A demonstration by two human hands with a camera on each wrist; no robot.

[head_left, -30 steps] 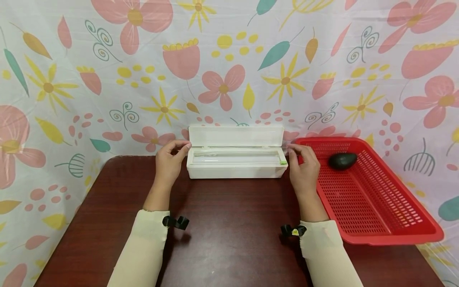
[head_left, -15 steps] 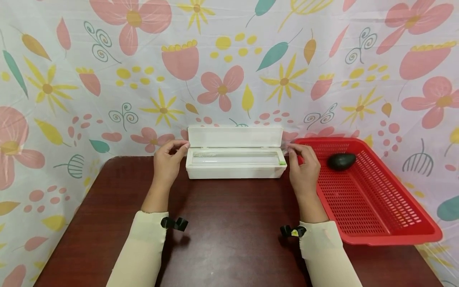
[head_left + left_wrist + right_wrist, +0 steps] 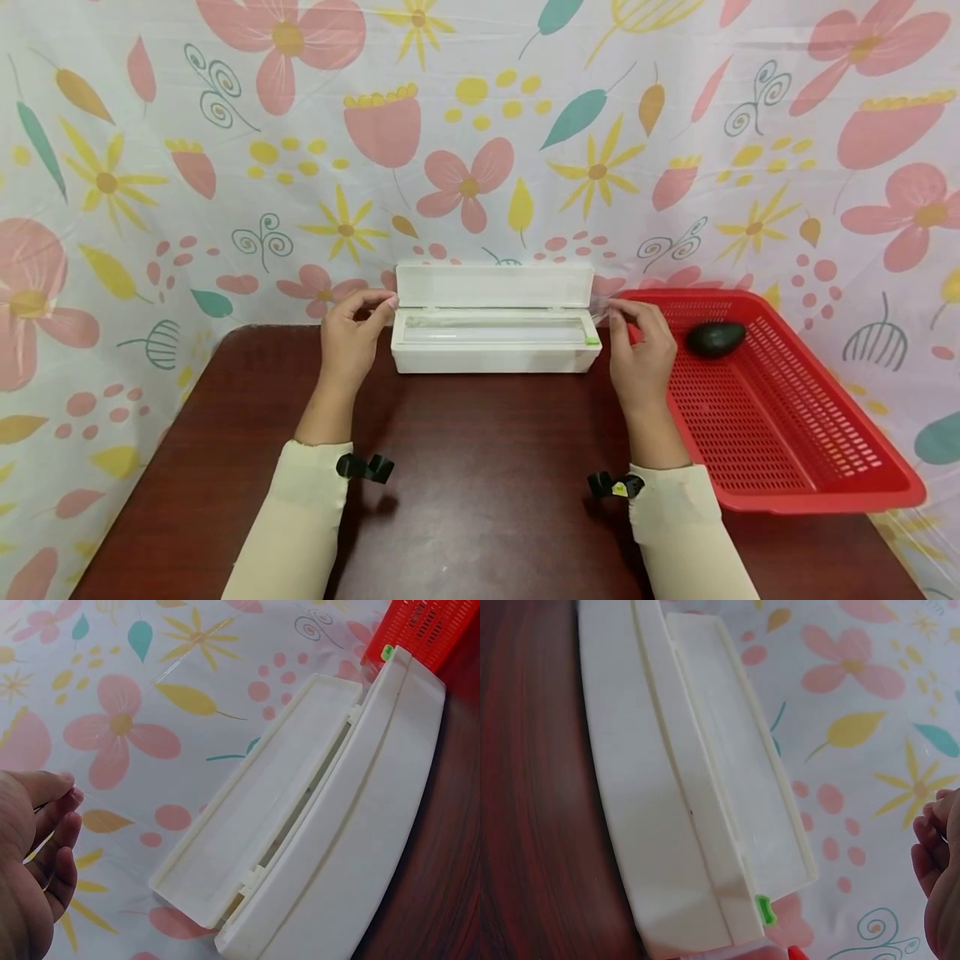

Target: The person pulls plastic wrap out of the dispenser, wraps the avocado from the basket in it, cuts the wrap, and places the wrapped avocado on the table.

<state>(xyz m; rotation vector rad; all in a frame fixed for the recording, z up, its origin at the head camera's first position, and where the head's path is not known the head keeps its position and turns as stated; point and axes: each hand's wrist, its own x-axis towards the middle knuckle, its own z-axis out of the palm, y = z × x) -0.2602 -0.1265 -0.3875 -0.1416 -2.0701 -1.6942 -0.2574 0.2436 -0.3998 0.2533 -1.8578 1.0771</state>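
A white cling film dispenser [image 3: 495,361] stands at the back of the table, its hinged lid [image 3: 495,286] tipped up against the curtain. Inside lies a pale roll [image 3: 495,335], and a green slider [image 3: 592,341] sits at the right end. Beyond the left end, my left hand [image 3: 351,342] pinches with thumb and fingertips. My right hand [image 3: 643,350] pinches the edge of clear cling film [image 3: 602,305] past the right end. The film is nearly invisible between the hands. Both wrist views show the left hand [image 3: 34,862] and right hand [image 3: 941,870] with fingertips together, apart from the box.
To the right, a red perforated basket [image 3: 825,502] overhangs the table edge and holds a dark avocado [image 3: 716,340]. A flowered curtain [image 3: 465,100] hangs directly behind the dispenser. Dark brown tabletop [image 3: 480,483] extends in front of it.
My right hand has shifted very slightly to the right, still pinching the film. The left hand, dispenser and basket stay practically where they were.
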